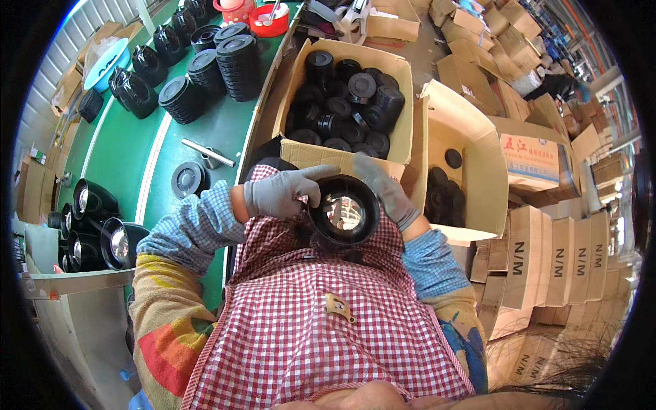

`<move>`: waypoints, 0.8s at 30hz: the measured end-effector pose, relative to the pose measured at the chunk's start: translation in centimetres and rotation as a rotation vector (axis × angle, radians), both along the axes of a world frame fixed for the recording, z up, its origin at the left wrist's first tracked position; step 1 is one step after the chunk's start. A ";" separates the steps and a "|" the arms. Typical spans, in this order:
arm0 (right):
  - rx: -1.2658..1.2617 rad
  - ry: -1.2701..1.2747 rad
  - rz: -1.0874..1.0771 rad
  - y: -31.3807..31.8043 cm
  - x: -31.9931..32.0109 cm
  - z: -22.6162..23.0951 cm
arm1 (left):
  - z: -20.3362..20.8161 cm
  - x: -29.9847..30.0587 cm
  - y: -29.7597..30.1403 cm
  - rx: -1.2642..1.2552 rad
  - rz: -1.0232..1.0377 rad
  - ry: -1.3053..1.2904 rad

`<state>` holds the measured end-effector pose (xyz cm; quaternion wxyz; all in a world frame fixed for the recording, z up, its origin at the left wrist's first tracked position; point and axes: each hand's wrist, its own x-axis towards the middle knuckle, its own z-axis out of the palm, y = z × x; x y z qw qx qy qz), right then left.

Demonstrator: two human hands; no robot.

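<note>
- Black round vessel (344,210), shiny inside, sits at the centre of the frame before the checked apron (307,301); its mouth faces up, presumably so the interior can be seen.
- Carton of black parts (294,154) stands at upper centre, beyond the hands, probably for short reach.
- Stacked black discs (238,65) occupy the green bench (205,130), upper left, likely piled to save room.
- Left hand (281,193): thumb and forefinger spread at the rim's left; pinch cannot be confirmed.
- Right hand (388,191): fingers extended, not curled, along the rim's right; firm contact unconfirmed.
</note>
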<state>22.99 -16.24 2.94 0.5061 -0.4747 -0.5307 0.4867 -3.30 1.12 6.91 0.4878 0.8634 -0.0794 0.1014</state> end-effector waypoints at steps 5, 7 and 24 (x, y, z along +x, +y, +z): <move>-0.176 0.697 -0.235 -3.6 -5.9 -3.3 | -5.3 4.0 1.0 -0.410 0.035 0.120; 0.056 -0.096 -0.379 -4.9 -6.5 -3.6 | -6.4 5.4 1.3 -0.489 0.011 0.126; 0.202 -0.694 -0.359 0.5 -2.3 1.3 | -7.7 -9.1 22.9 -0.002 1.467 -0.258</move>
